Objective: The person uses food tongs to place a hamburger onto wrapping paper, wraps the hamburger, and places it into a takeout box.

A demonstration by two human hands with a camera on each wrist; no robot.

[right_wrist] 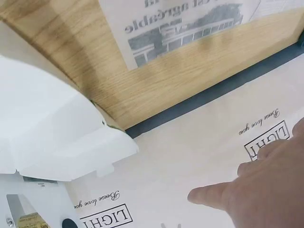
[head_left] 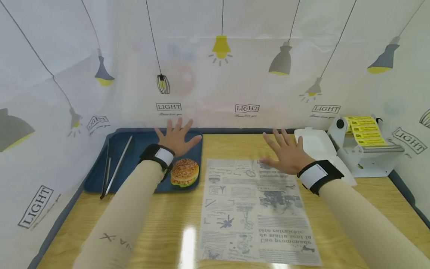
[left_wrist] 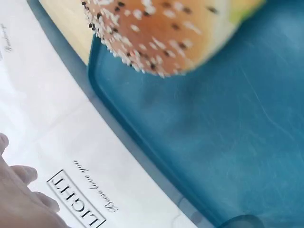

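My left hand (head_left: 176,140) is spread above the far part of a blue tray (head_left: 141,141), with nothing in it. Just nearer to me, a sesame-topped hamburger (head_left: 184,172) sits in the tray's near right corner; its seeded bun (left_wrist: 152,33) looms large in the left wrist view. My right hand (head_left: 289,153), fingers apart and holding nothing, hovers over the far right corner of a printed sheet of wrapping paper (head_left: 231,209). Beside it stands an opened white takeaway box (head_left: 314,142), also seen in the right wrist view.
Metal tongs (head_left: 119,164) lie along the tray's left side, their ends past its near rim. At the back right stands a white label dispenser (head_left: 366,164) with a roll of yellow labels (head_left: 367,130). A lamp-print sheet (head_left: 201,86) walls the wooden table (head_left: 161,228).
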